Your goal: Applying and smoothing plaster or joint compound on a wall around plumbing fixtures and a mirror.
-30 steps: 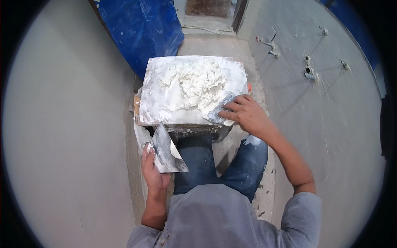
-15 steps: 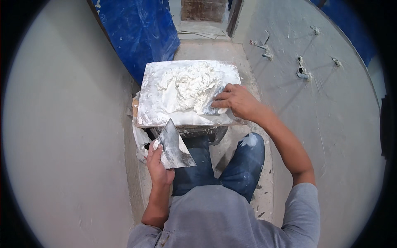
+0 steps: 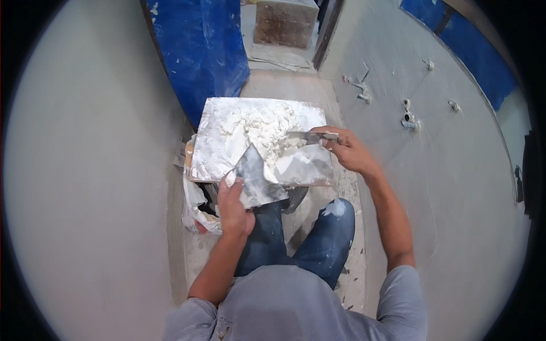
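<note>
A mound of white putty point(image 3: 259, 126) sits on a white-smeared board point(image 3: 210, 153) in front of me. My left hand point(image 3: 234, 209) is closed on one edge of a flat metal plate point(image 3: 250, 175), held tilted over the board's near edge. The plate carries grey-white smears and a little putty along its right side. At the board's right side, my right hand point(image 3: 351, 152) grips a putty knife point(image 3: 307, 136). Its blade shows nearly edge-on and reaches into the right side of the mound.
A grey wall stands close on either side; short pipe stubs point(image 3: 408, 120) stick out of the right one. Blue sheeting point(image 3: 199, 51) hangs at the far left. A white bag point(image 3: 194, 207) lies below the board's left corner. A brown-fronted block point(image 3: 283, 25) stands beyond the doorway.
My right hand has lifted and turned the putty knife from flat on the board to edge-on at the mound. My left hand has brought the plate up and right, over the board's near edge.
</note>
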Available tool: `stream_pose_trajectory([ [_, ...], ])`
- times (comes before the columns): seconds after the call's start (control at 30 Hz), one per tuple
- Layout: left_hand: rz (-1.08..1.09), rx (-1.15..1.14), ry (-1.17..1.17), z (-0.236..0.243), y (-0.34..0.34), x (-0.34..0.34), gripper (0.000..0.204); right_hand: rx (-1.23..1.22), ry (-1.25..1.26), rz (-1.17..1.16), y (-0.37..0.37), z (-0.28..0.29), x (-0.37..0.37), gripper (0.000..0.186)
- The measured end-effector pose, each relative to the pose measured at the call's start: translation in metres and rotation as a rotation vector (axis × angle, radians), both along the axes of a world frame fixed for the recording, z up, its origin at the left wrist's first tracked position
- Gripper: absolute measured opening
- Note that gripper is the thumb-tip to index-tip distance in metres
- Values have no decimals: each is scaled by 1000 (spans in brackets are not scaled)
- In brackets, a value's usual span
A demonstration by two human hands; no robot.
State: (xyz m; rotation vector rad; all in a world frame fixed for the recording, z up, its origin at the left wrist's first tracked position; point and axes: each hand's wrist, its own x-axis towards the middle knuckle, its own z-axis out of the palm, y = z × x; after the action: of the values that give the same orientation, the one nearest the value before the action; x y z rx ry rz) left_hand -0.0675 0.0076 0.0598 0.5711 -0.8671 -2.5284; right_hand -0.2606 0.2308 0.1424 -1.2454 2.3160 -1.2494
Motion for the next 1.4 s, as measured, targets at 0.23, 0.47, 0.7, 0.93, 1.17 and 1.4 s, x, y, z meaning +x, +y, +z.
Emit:
stream_pose_trajectory([
  [0.23, 57, 51, 70, 12, 28, -52, 38, -572, -285, -209, -14, -24, 26, 23],
  [0.47, 40, 73, 1, 38, 32, -67, 32, -622, -169, -243, -25, -12, 50, 23],
  [0.7, 38, 121, 58, 54, 28, -63, 32, -474, 399, -62, -33, -9, 66, 35],
  [0.93, 31, 130, 194, 66, 23, -57, 34, -107, 690, -129, -11, -3, 32, 51],
  [1.17, 57, 66, 210, 54, 27, -57, 36, -663, -127, -375, -5, -4, 44, 21],
  [1.4, 132, 78, 268, 65, 45, -67, 36, -529, 375, -241, -21, 4, 83, 27],
])
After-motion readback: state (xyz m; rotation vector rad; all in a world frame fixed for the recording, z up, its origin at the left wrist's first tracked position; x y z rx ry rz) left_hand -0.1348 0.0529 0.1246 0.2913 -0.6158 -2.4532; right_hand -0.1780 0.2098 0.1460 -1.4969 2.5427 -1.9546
